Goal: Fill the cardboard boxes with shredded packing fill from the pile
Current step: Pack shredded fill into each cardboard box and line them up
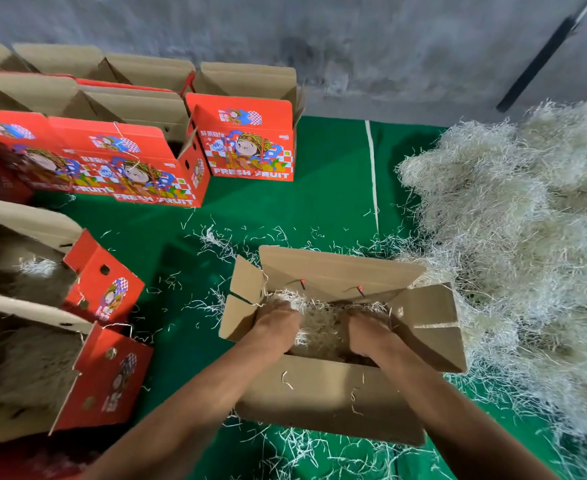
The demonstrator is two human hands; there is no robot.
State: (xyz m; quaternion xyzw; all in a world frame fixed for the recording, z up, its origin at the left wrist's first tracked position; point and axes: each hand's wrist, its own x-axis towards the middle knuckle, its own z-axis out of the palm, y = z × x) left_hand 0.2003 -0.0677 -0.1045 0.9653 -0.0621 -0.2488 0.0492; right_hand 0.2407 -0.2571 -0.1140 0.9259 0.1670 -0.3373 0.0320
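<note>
— Where is the fill being worked?

— Inside the open box (333,393), set just beside the pile (514,237) so that handfuls need little carrying. Its flaps are spread outward, so the mouth is kept free.

— And the hands?

— Both are sunk into the shredded fill (323,327); the left hand (276,322) and right hand (366,336) are pressed down, apparently to pack it. The fingers are buried, so their spread cannot be told.

— Other boxes?

— Filled boxes (25,358) are laid at the left; red boxes (247,140) are lined up behind, by the look unfilled as yet.

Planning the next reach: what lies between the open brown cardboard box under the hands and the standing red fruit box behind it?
In the head view, only green mat with scattered pale shredded strands separates the open box from the red box.
</note>
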